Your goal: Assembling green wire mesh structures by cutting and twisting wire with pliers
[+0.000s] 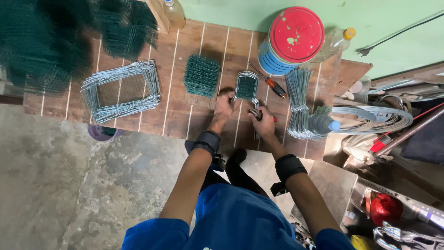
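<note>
Green mesh frame (246,87) between both hands

Being counted on the worktop (185,115): one red-lidded drum (291,39), three plastic bottles (340,39), one screwdriver (273,85), one stack of wire frames (121,90), two hands (223,109).

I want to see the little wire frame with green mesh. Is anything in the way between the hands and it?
Nothing visible is. The left hand touches the small wire frame with green mesh, and the right hand sits at its lower edge.
</note>
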